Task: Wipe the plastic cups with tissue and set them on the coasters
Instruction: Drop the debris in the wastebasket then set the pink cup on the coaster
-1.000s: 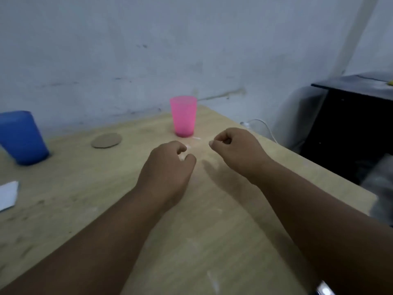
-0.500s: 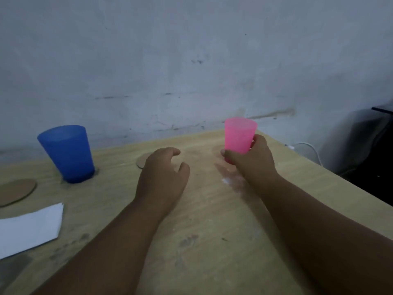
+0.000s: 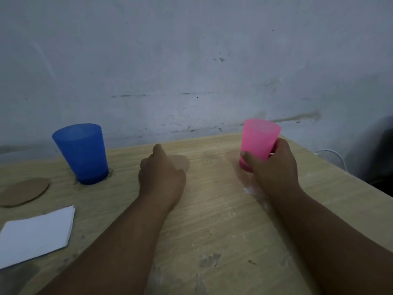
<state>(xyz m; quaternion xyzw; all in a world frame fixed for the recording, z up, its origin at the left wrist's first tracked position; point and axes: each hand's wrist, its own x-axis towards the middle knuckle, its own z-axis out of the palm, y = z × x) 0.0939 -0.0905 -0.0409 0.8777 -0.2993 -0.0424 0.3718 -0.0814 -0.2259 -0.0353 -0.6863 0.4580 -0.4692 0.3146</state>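
Note:
My right hand (image 3: 273, 167) grips the lower part of a pink plastic cup (image 3: 259, 139) standing upright near the table's far right edge. My left hand (image 3: 160, 175) rests with curled fingers over a round brown coaster (image 3: 182, 162), which shows only partly past the knuckles. A blue plastic cup (image 3: 83, 152) stands upright at the far left on a coaster that barely peeks out at its base. Another brown coaster (image 3: 23, 191) lies bare at the left edge. A folded white tissue (image 3: 36, 233) lies at the near left.
The wooden table (image 3: 212, 220) meets a grey wall at the back. Its right edge runs diagonally, with a white cable (image 3: 331, 154) and dark furniture beyond it. Faint white smears mark the wood near my right wrist.
My right hand reached to the pink cup and closed on it. My left hand moved forward onto the middle coaster. The view turned left, bringing the blue cup and tissue further in.

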